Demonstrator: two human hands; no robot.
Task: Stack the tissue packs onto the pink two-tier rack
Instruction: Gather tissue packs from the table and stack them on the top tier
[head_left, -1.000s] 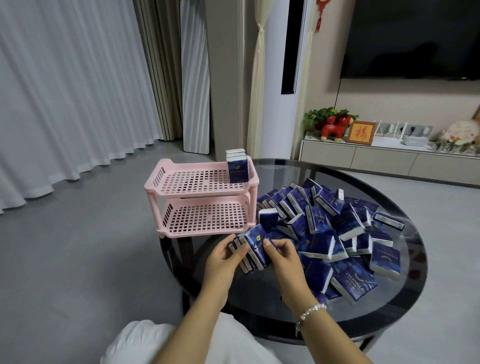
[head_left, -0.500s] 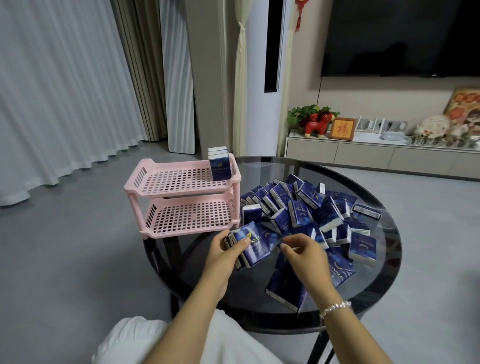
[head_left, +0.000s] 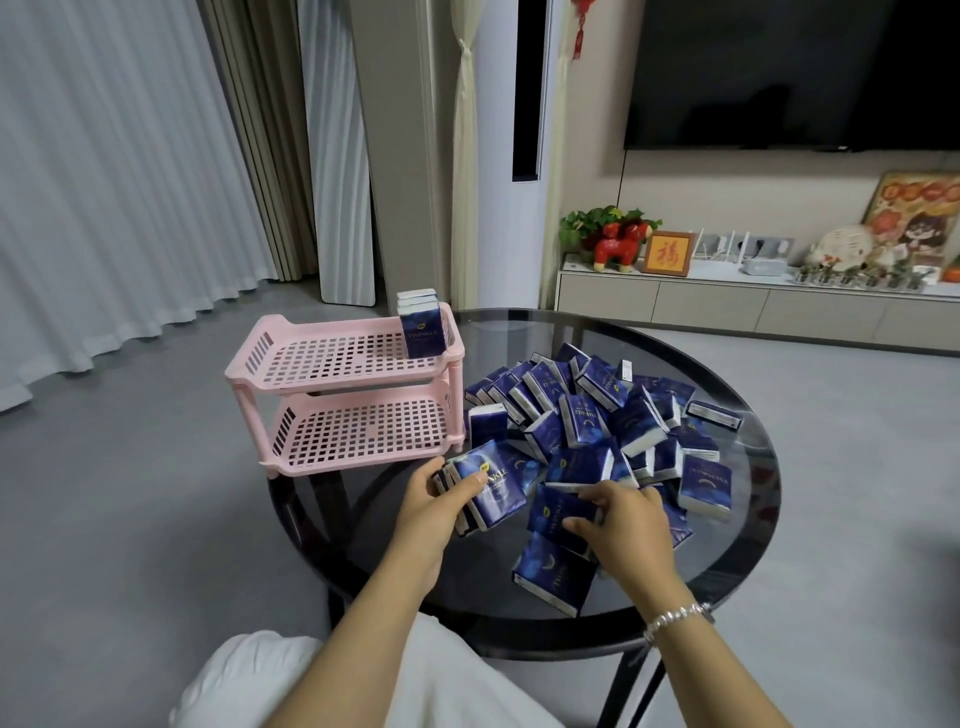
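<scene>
Gripping packs (head_left: 488, 486) w/ left hand (head_left: 434, 499).

The round dark glass worktop (head_left: 727, 561) is smooth and glossy, mirroring the room. The pink two-tier rack (head_left: 343, 400) looks like matt moulded plastic with perforated grid shelves. The dark blue tissue packs (head_left: 587, 415) wear thin, shiny plastic film that creases and catches light. A beaded bracelet (head_left: 675, 619) on the wrist glints like metal. Sheer white cloth curtains (head_left: 104, 182) hang soft and matt.
</scene>
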